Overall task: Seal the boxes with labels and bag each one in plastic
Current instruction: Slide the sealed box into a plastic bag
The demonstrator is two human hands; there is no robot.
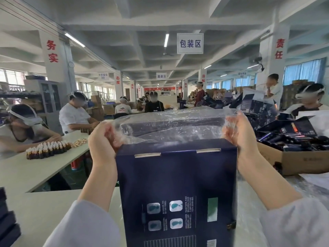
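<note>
A dark navy box stands upright in the middle of the view, its printed face toward the camera and its top edge level with the two wrists. Two pale seal labels sit folded over that top edge, one toward each end. The left hand is just left of the box's upper corner, its fingers curled and bunching one side of a clear plastic bag. The right hand is just right of the opposite corner and slightly higher, its fingers pinching the bag's other side. The film is stretched between the two hands directly above and behind the box's top. Its lower fold meets the box's top edge, but I cannot tell whether it has passed over the corners. Neither hand plainly touches the box itself. The box stands on a white table. To the right of the box, an open cardboard carton holds a jumble of dark packs. Left of the box, across a gap, rows of small brown bottles stand on another worktable, and a heap of gold caps lies beside them. At the frame's lower left, well apart from the box, is a stack of dark flat boxes. High above the box hangs a white sign reading 包装区.
</note>
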